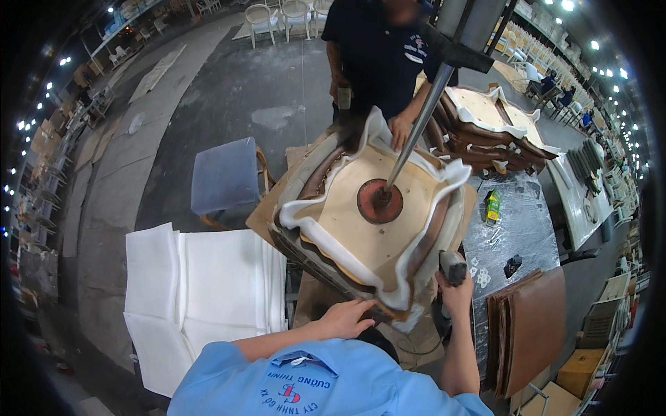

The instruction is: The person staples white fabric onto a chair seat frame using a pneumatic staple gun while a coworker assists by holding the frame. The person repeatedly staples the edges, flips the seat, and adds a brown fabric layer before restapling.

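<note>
A wooden seat board lies face up, with white padding and brown leather around its edges. The red round foot of a metal press rod bears down on the board's middle. At the near edge, my left hand touches the brown cover, its fingers apart. My right hand is closed round a staple gun, just right of the seat's near corner. Across from me stands a co-worker in a dark shirt, one hand at the seat's far edge.
White padding sheets are stacked at left, near a blue-grey chair. Brown leather pieces hang at right beside a plastic-covered table carrying a green-yellow box. Covered seats are piled behind it.
</note>
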Demonstrator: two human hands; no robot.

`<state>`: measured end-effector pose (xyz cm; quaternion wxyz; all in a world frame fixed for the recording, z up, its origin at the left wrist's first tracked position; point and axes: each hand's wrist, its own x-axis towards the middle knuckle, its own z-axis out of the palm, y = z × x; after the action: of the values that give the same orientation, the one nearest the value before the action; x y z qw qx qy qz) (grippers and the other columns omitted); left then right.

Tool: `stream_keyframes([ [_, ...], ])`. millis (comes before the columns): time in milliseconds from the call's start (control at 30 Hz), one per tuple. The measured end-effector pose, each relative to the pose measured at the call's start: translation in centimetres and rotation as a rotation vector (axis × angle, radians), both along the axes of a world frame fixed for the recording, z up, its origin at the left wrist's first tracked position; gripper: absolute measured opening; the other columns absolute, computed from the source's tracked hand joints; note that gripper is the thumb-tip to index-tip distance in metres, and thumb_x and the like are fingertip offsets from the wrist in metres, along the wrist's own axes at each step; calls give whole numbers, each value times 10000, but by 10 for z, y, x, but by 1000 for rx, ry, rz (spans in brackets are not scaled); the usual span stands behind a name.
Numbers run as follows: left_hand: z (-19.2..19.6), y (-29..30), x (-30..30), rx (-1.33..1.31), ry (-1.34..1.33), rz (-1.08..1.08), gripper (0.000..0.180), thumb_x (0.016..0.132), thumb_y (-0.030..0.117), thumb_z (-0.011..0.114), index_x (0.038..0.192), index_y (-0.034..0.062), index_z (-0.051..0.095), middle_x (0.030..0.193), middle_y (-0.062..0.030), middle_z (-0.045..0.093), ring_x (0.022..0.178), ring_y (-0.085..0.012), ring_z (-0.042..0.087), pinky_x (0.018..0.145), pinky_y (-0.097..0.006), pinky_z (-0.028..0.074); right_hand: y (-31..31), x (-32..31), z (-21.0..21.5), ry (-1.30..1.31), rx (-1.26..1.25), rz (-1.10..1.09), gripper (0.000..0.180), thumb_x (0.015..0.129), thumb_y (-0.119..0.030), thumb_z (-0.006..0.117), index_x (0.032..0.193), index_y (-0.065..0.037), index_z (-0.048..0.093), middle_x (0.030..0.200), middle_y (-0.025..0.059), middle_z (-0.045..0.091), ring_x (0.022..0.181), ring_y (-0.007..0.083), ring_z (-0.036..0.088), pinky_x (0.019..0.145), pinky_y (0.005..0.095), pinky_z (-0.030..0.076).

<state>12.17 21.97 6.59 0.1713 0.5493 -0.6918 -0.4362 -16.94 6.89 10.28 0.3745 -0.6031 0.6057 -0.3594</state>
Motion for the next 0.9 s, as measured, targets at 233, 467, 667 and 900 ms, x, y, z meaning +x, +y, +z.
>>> stream_keyframes([
  [233,10,-46,18,-609,-145,73,492,879,182,848,1331,71,688,1368,-159,674,1323,-394,630,1156,-542,475,62,-1,36,-215,300,112,682,904,-7,864,1539,-34,617,1029,25,723,769,88,637,664,274,534],
  [467,-36,-73,10,-552,-216,26,373,908,210,826,1233,101,679,1279,-91,690,1226,-328,654,1049,-511,476,65,-19,-4,-170,318,137,715,879,-70,904,1537,-38,627,1341,112,767,1228,194,703,1090,366,541],
  [667,-35,-88,-19,-519,-179,124,328,872,157,829,1159,111,677,1209,-75,685,1154,-322,661,997,-502,482,38,-68,-23,-121,169,103,728,876,-102,924,1535,-37,622,1389,138,751,1283,223,701,1128,381,527],
  [900,-11,-137,-80,-482,-202,104,295,897,205,834,1139,101,700,1118,-116,650,1099,-354,636,951,-501,474,-5,-97,-39,-185,176,131,723,875,-108,931,1525,-23,624,1397,146,745,1286,222,703,1125,378,531],
])
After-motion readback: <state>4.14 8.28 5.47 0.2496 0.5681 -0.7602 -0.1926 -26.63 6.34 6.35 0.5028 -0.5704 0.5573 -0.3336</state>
